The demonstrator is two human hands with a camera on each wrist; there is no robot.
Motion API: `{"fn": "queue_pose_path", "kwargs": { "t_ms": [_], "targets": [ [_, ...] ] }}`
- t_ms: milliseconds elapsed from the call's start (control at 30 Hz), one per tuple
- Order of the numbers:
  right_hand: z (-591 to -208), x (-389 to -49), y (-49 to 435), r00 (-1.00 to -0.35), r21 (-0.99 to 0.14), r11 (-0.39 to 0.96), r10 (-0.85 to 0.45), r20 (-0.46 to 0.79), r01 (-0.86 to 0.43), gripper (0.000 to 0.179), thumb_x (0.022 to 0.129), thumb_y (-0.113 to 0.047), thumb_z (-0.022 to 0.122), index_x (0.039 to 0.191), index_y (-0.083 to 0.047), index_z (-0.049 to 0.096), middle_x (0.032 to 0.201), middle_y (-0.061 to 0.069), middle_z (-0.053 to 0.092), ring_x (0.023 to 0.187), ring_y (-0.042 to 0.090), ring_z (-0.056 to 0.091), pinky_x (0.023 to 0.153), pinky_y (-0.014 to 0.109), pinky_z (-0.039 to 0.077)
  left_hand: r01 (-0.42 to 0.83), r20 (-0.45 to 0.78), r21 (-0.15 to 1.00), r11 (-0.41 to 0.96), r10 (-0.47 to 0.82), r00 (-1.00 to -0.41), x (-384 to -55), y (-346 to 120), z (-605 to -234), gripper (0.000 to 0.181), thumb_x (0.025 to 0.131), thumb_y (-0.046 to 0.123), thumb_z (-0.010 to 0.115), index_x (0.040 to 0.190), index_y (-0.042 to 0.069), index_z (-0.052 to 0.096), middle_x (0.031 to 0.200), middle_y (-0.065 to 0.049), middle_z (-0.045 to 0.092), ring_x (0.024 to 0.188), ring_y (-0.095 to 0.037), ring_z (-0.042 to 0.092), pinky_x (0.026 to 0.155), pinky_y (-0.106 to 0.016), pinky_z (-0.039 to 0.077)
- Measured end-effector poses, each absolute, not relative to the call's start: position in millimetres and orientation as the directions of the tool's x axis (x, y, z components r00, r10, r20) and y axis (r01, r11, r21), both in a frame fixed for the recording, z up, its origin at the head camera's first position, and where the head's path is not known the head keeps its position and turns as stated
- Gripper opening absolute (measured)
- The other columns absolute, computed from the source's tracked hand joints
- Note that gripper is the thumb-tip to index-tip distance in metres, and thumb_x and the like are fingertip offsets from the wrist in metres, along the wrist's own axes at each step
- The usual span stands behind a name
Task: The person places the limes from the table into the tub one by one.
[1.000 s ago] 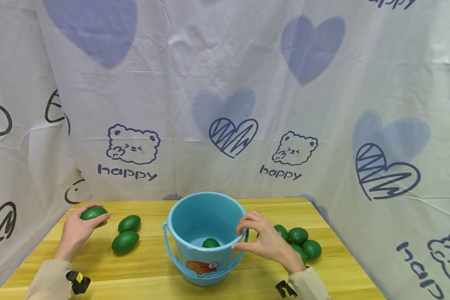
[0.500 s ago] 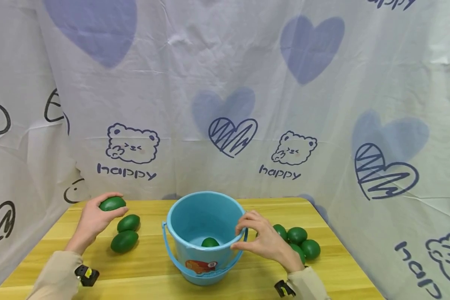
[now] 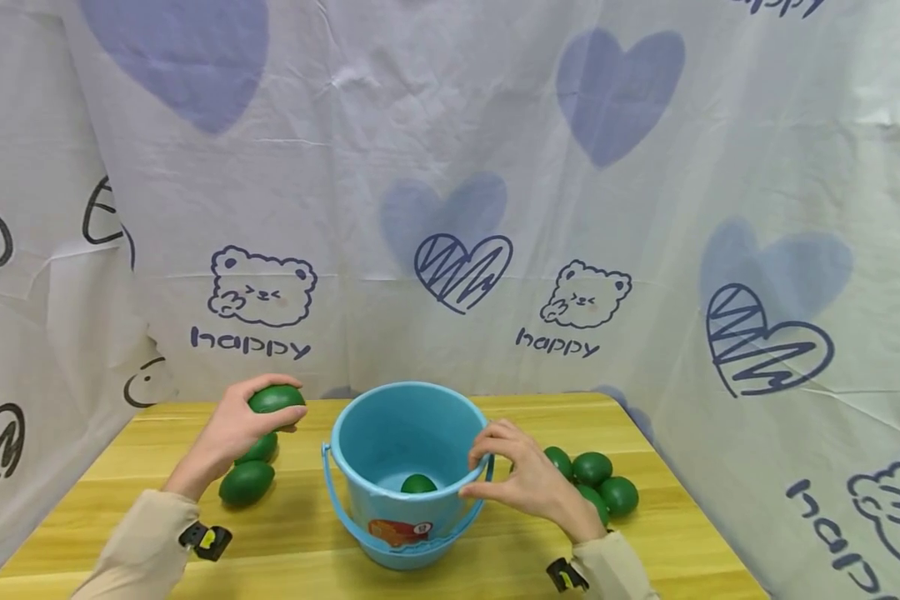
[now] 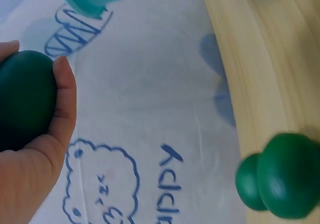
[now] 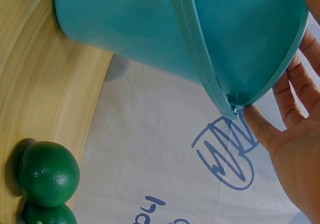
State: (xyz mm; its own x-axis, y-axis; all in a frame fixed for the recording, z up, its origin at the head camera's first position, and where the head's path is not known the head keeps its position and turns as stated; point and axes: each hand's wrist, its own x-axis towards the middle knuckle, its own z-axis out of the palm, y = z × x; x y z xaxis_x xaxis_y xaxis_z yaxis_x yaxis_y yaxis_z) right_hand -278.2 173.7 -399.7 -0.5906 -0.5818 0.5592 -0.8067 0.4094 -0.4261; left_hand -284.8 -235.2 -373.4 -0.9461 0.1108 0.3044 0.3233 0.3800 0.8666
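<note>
My left hand [image 3: 236,429] grips a green lime [image 3: 276,398], raised left of the bucket and above the table. The left wrist view shows the fingers curled round this lime [image 4: 25,98]. A blue plastic bucket [image 3: 401,504] stands upright at the table's middle, handle hanging down its front. My right hand [image 3: 528,475] pinches the bucket's right rim, its fingertips at the edge in the right wrist view. Inside the bucket lies one lime [image 3: 418,483]. Left of the bucket are two limes, a front one [image 3: 247,483] and a rear one [image 3: 261,448] partly behind my left hand.
Several limes [image 3: 592,469] are grouped on the table's right side, some partly hidden by my right hand. The wooden table [image 3: 307,550] ends at a patterned white cloth [image 3: 450,350] hanging behind and at the sides.
My left hand has carried its lime rightward from the table's far left, slightly upward, toward the bucket. My right hand has stayed at the rim.
</note>
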Motion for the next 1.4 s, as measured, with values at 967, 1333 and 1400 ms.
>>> {"fn": "queue_pose_path", "kwargs": {
  "t_ms": [967, 1333, 1400],
  "targets": [
    [-400, -279, 173, -0.576, -0.43, 0.385, -0.58, 0.576, -0.817, 0.027, 0.073, -0.032, 0.086, 0.091, -0.028, 0.067, 0.096, -0.01, 0.062, 0.095, 0.01, 0.052, 0.083, 0.031, 0.05, 0.408, 0.399, 0.746, 0.526, 0.137, -0.907, -285, -171, -360, 0.055, 0.074, 0.004, 0.073, 0.125, 0.009, 0.053, 0.118, -0.018, 0.052, 0.088, -0.03, 0.056, 0.067, -0.03, 0.053],
    [-399, -278, 174, -0.587, -0.444, 0.386, -0.577, 0.568, -0.809, 0.023, 0.076, -0.039, 0.082, 0.09, -0.03, 0.066, 0.096, -0.013, 0.061, 0.096, 0.008, 0.051, 0.084, 0.031, 0.049, 0.53, 0.494, 0.648, 0.547, 0.227, -0.839, -285, -158, -360, 0.061, 0.072, 0.002, 0.077, 0.128, 0.008, 0.053, 0.117, -0.016, 0.06, 0.085, -0.024, 0.058, 0.067, -0.03, 0.051],
    [-399, -278, 175, -0.589, -0.445, 0.387, -0.577, 0.566, -0.807, 0.023, 0.077, -0.039, 0.082, 0.09, -0.03, 0.066, 0.096, -0.013, 0.061, 0.096, 0.008, 0.051, 0.084, 0.031, 0.049, 0.533, 0.493, 0.652, 0.54, 0.233, -0.838, -286, -155, -360, 0.06, 0.072, 0.002, 0.077, 0.126, 0.008, 0.053, 0.115, -0.016, 0.061, 0.084, -0.024, 0.058, 0.067, -0.03, 0.051]
  ]
}}
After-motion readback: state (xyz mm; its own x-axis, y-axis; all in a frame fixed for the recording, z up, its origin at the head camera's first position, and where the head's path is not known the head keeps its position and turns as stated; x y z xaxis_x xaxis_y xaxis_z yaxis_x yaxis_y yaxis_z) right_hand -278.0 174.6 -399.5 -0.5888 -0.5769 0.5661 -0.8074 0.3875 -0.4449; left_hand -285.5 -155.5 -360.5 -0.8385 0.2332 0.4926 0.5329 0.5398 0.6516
